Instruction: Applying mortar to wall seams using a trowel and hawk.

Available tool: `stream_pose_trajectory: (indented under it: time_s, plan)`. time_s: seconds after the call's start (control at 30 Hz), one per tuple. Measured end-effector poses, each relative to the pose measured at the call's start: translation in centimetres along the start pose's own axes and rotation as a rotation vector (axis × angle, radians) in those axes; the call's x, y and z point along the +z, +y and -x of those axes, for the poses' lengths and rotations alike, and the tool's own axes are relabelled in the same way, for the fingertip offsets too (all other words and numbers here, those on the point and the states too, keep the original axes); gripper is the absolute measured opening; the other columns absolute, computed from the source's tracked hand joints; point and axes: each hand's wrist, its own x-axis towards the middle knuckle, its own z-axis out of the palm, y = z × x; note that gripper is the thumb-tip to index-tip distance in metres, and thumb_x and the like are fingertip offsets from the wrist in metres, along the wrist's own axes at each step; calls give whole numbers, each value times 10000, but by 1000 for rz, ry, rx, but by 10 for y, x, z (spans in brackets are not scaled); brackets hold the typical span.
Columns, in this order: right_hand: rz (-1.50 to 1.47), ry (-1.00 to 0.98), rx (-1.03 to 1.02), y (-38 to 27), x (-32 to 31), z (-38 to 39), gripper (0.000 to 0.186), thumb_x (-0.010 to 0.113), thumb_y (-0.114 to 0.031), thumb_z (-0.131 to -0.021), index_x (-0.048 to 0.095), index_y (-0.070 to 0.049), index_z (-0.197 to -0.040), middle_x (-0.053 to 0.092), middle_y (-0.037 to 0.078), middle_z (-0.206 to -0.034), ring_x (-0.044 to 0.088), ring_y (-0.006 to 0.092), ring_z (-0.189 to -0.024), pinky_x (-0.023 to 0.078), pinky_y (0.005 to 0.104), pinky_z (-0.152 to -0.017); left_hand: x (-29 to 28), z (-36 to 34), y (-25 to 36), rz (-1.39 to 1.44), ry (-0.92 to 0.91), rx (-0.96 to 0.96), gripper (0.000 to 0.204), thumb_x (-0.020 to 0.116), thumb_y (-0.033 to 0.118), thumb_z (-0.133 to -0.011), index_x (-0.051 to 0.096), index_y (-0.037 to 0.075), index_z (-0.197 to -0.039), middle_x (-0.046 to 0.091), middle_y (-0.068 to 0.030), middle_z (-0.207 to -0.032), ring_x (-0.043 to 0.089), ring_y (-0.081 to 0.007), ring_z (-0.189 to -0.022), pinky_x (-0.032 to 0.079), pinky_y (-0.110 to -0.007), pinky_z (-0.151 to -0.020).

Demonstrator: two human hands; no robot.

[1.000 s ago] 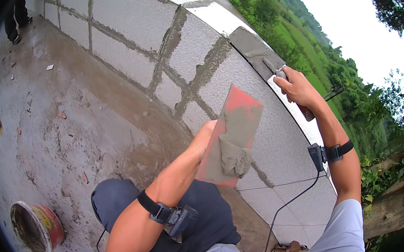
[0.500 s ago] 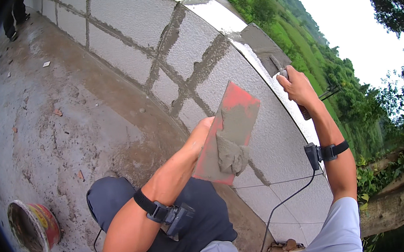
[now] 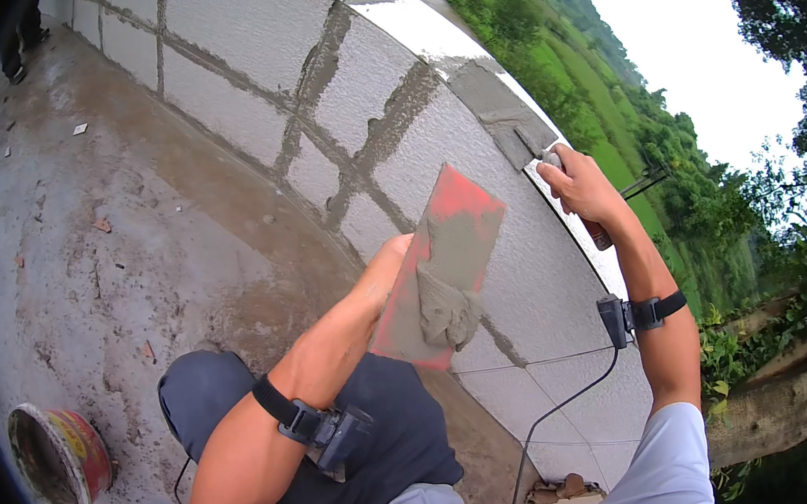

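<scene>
The person's left hand (image 3: 394, 258) reaches under the near edge of a red mortar board (image 3: 441, 268); its grip is closed on the board, though the fingers are hidden beneath it. The board is held tilted against the face of the block wall (image 3: 323, 91), at chest level, between the two arms. A lump of grey mortar (image 3: 446, 312) sits on the board's lower half, with a thinner smear above it.

The right hand (image 3: 582, 188) is clenched on the handle of a trowel (image 3: 531, 141). The trowel's blade lies flat on the top course of the wall, on a band of wet mortar (image 3: 496, 105) spread there. Blade and board are apart.

Each forearm carries a black strap with a small device; a cable hangs from the right one.

The wall is of pale grey blocks with dark mortar joints. A mortar-stained red bucket (image 3: 61, 460) stands on the concrete floor (image 3: 70, 243), well apart from the hands, at lower left.
</scene>
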Motion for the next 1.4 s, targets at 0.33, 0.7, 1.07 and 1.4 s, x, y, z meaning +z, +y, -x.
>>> stream_pose_trajectory:
  time_s: [0.33,0.7,1.07,1.4]
  plan:
    - [36,75,-30,-10,-2,8,304,551,-296,-951,507,4,-939,541,73,-625,523,138,-470,437,308,-455,-2,7,5,75,42,0,229,482,196,-996,586,15,-1091,643,-81,-992,648,-157,-807,540,-323,-679]
    - [323,212,-161,12,1,-2,304,557,-295,-947,501,1,-911,554,79,-631,529,142,-477,436,306,-454,-2,2,-1,31,18,-3,222,509,206,-990,623,24,-1048,653,-29,-948,644,-118,-812,530,-287,-700]
    - [-85,16,60,16,-4,34,265,556,-268,-946,528,-4,-933,534,39,-626,495,107,-448,415,281,-432,-11,-10,-10,-79,19,30,257,485,200,-997,587,9,-1135,649,-67,-1019,646,-147,-869,532,-308,-723]
    - [-64,54,43,16,-12,48,321,578,-297,-934,506,15,-920,562,98,-631,551,160,-491,449,334,-478,-8,-6,-8,-93,63,26,261,525,230,-980,627,-4,-1031,654,-55,-933,643,-134,-780,525,-307,-676]
